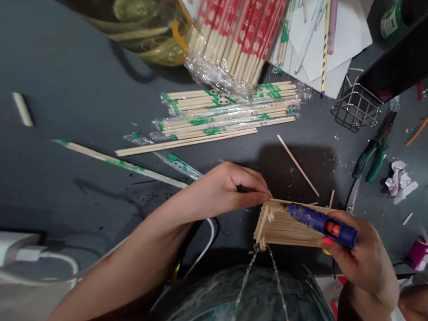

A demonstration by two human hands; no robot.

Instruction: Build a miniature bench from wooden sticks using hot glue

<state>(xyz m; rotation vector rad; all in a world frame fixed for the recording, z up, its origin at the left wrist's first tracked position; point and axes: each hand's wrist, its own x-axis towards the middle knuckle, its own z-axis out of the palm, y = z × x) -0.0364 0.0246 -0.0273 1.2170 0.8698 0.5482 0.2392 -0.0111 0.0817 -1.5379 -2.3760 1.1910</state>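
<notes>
My right hand (366, 254) is wrapped round a blue hot glue gun (319, 224) with an orange window and a small red light. The gun's nozzle points left and meets the upper edge of a panel of wooden sticks (289, 232) laid side by side. At that panel's upper left corner, my left hand (230, 188) pinches the end of a wooden stick (276, 201) between thumb and fingers. Short crossed sticks (264, 222) stand on the panel's left part. The glue gun and right fingers hide the panel's right end.
Wrapped chopsticks (224, 112) lie beyond my hands, below a bundle in red sleeves (233, 34). A loose stick (297, 165), pliers (374, 152), a wire stand (357, 109) and crumpled paper (400, 182) are to the right. A large amber container (143, 23) stands at upper left; a white cable (208, 236) runs nearby.
</notes>
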